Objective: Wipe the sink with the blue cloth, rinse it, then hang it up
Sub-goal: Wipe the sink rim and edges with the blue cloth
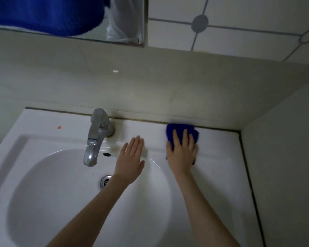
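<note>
— What's up in the far left corner?

— A big blue towel (43,13) hanging down, its lower edge lapping over the bottom of the mirror (127,8). In the glass beside it there's something pale, too vague for me to name.

— And below that?

— The white sink (43,122), set against a cream wall. There's a small orange-red spot (59,127) on its back ledge, towards the left. Next comes the chrome faucet (96,138), standing at the middle of the back ledge with its spout out over the bowl. Just right of the spout is the overflow hole (107,154), and lower down the metal drain (104,181), partly behind a forearm.

— Where are the hands?

— The left hand (130,161) is palm down just right of the faucet, fingers straight and close together, holding nothing, reaching from the bowl's back rim onto the ledge. I can't tell whether it presses there or only hovers.

— And the other?

— The right hand (182,154) is well apart from it, further right on the ledge. It lies flat on the blue cloth (180,131), fingers straight and slightly fanned, pressing rather than clutching.

— So where exactly is the cloth?

— Bunched on the back right part of the sink ledge, its far edge up against the dark seam at the wall, most of it showing beyond the fingertips. It looks a bit blurred.

— Anything past that?

— The plain side wall (284,139) meeting the ledge, and white tiles (239,36) with grey lines higher up.
</note>
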